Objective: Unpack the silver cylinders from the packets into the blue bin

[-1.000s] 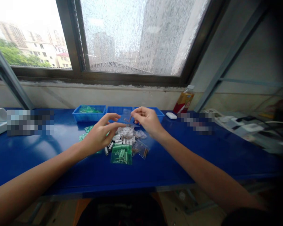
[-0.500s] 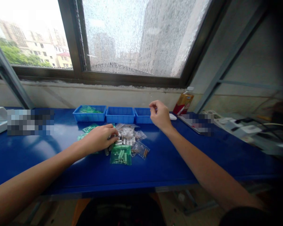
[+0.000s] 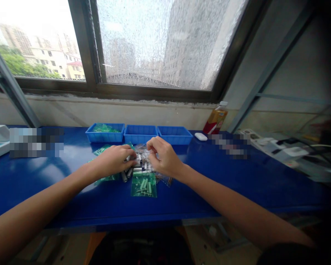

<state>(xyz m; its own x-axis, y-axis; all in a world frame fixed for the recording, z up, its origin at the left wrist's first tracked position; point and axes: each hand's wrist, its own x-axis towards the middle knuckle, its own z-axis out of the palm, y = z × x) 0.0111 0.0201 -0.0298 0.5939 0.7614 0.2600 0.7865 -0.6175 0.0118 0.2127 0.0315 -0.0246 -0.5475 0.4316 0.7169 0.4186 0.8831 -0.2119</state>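
Observation:
Over the left part of a pile of small clear bags [image 3: 145,164] bends my left hand [image 3: 114,159], its fingers curled round something I cannot make out. My right hand [image 3: 165,157] reaches in from the other side, thumb and fingers closed at the pile; what lies between them is hidden. In front of both hands lies a green bag [image 3: 143,184] with pale cylindrical parts inside. Silver cylindrical pieces [image 3: 124,176] show just below my left fingers. More green bags [image 3: 101,150] are partly covered by my left hand.
Three blue bins stand along the wall: the left bin [image 3: 105,138] holds green bags, beside a middle bin [image 3: 141,138] and a right bin [image 3: 175,140]. Right of them are a white rounded object [image 3: 201,136] and a bottle [image 3: 215,119]. The blue table [image 3: 182,206] ends near me.
My right hand has come down from the right bin, leftward and nearer, to the pile. The green bag in front has shifted slightly right and nearer. My left hand stays almost in place.

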